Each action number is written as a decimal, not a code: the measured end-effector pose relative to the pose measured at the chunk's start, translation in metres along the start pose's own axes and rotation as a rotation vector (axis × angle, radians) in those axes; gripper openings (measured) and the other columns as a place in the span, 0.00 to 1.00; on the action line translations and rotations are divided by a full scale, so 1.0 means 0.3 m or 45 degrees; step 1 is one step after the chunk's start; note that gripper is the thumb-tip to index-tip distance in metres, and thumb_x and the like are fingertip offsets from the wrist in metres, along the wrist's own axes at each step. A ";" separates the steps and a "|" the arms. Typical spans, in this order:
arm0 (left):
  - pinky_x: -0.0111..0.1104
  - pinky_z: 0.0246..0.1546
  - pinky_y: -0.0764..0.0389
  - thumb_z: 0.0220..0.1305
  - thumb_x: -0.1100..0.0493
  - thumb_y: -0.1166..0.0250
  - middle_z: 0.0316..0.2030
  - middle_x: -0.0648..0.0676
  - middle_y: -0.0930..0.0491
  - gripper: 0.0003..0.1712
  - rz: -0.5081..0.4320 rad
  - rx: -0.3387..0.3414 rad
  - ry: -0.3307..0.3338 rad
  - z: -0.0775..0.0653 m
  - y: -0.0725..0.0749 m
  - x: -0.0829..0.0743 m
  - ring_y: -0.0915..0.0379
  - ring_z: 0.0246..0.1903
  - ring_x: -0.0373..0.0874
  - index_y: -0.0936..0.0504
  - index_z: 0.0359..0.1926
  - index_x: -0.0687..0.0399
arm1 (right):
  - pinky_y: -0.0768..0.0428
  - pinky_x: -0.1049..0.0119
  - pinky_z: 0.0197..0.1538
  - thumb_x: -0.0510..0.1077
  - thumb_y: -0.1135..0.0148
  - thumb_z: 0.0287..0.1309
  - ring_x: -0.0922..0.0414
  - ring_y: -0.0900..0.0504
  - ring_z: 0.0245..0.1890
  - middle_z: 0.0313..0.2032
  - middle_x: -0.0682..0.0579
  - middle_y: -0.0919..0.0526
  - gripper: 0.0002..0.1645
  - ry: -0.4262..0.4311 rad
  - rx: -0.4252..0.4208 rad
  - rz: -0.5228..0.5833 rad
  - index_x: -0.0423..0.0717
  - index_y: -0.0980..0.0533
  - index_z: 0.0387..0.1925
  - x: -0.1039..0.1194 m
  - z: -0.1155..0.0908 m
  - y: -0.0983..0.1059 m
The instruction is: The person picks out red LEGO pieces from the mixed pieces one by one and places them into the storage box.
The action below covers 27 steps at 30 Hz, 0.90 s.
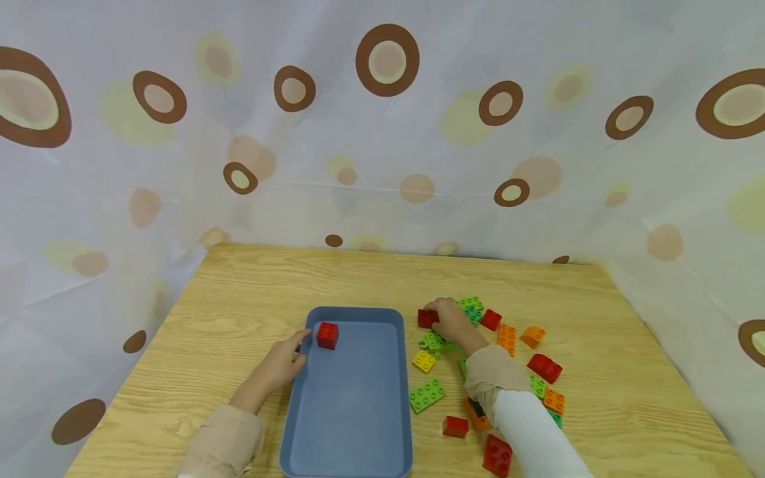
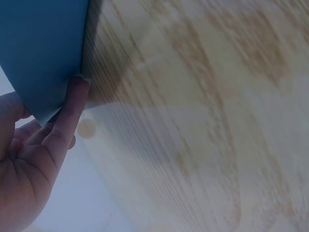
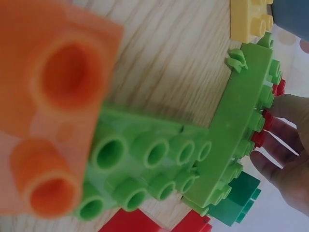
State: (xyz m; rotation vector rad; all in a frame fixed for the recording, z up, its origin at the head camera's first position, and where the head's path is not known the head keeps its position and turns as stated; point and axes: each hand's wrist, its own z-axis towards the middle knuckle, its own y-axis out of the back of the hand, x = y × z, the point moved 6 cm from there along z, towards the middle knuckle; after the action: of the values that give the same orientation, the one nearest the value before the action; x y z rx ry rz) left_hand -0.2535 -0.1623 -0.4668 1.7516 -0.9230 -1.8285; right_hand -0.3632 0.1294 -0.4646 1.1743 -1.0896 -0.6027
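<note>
My left hand (image 1: 279, 364) grips the left side wall of a grey-blue tray (image 1: 352, 405), thumb on one side and fingers on the other in the left wrist view. A red toy brick (image 1: 327, 336) sits inside the tray near its far left corner. Just right of the tray, my right hand (image 1: 452, 324) reaches over the loose bricks and pinches another red brick (image 1: 427, 318). The right wrist view shows that red brick (image 3: 265, 126) partly hidden behind a long green brick (image 3: 231, 121), with my fingertips at it.
Several loose bricks spread over the table's right half, among them a yellow brick (image 1: 424, 361), a light green brick (image 1: 427, 396), an orange brick (image 1: 507, 338) and a curved red brick (image 1: 544, 368). A patterned cloth (image 1: 382, 166) hangs behind the wooden table (image 1: 239, 292).
</note>
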 end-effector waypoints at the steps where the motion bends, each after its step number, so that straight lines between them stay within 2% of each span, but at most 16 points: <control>1: 0.31 0.25 0.27 0.55 0.72 0.47 0.50 0.75 0.26 0.29 -0.001 -0.001 0.003 0.000 -0.001 0.000 0.25 0.32 0.49 0.36 0.61 0.72 | 0.23 0.52 0.51 0.28 0.40 0.49 0.43 0.25 0.49 0.47 0.38 0.20 0.20 -0.004 -0.006 0.008 0.34 0.23 0.48 0.000 -0.001 0.001; 9: 0.32 0.27 0.25 0.55 0.72 0.47 0.49 0.76 0.26 0.29 0.000 -0.008 0.009 -0.001 -0.001 0.004 0.24 0.32 0.50 0.35 0.61 0.72 | 0.23 0.53 0.49 0.30 0.39 0.51 0.44 0.25 0.48 0.45 0.38 0.21 0.20 0.018 -0.033 0.055 0.34 0.23 0.49 0.020 -0.005 0.011; 16: 0.33 0.26 0.26 0.55 0.72 0.47 0.49 0.77 0.27 0.29 -0.009 0.007 0.002 -0.001 0.009 -0.007 0.25 0.32 0.50 0.36 0.61 0.73 | 0.21 0.53 0.46 0.32 0.39 0.52 0.44 0.25 0.45 0.44 0.37 0.21 0.20 0.052 -0.094 0.096 0.33 0.24 0.49 0.062 0.003 0.060; 23: 0.34 0.29 0.24 0.55 0.72 0.47 0.50 0.76 0.27 0.30 -0.001 0.012 0.013 -0.001 0.009 -0.011 0.23 0.38 0.54 0.36 0.61 0.73 | 0.21 0.53 0.47 0.33 0.38 0.52 0.44 0.25 0.46 0.44 0.38 0.21 0.21 0.114 -0.113 0.078 0.34 0.24 0.50 0.146 0.008 0.100; 27: 0.33 0.27 0.24 0.54 0.73 0.47 0.50 0.76 0.27 0.30 -0.009 0.024 0.024 0.000 0.005 -0.012 0.24 0.38 0.54 0.36 0.61 0.74 | 0.21 0.54 0.48 0.33 0.37 0.51 0.45 0.25 0.46 0.44 0.39 0.21 0.21 0.170 -0.100 0.080 0.35 0.23 0.50 0.212 0.014 0.104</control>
State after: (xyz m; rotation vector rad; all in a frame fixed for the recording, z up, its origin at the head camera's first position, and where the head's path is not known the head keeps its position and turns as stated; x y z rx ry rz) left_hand -0.2533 -0.1608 -0.4632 1.7826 -0.9302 -1.8105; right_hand -0.3463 0.0837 -0.4130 1.0924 -0.9771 -0.5065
